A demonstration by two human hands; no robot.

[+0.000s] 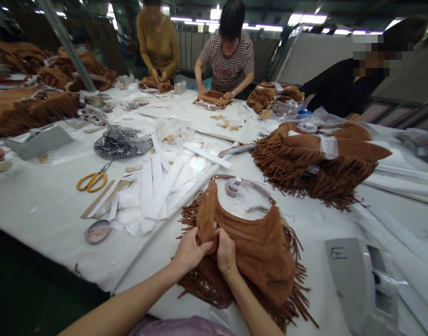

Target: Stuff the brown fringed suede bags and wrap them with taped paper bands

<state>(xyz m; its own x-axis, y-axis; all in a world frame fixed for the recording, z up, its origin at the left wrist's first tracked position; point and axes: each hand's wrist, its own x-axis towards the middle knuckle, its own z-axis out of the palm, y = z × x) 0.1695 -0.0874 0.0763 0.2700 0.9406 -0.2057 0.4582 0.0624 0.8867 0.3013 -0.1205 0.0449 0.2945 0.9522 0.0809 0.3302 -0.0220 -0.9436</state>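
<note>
A brown suede-like handbag (259, 247) with long fringe lies on the white table right in front of me. Its strap (256, 185) curves away at the top, partly wrapped in pale material. My left hand (191, 249) pinches the left edge of the bag's opening, thumb on the outer face. Close beside it, my right hand (226, 251) grips the same edge from the inner side, with its fingers curled. Whatever lies between the fingertips is hidden.
Yellow-handled scissors (92, 181), white strips (157, 179) and a tape roll (97, 232) lie to the left. Grey tape dispensers stand at right (354, 280) and far left (42, 140). More fringed bags (315, 154) are stacked at right. Co-workers handle bags across the table (112, 261).
</note>
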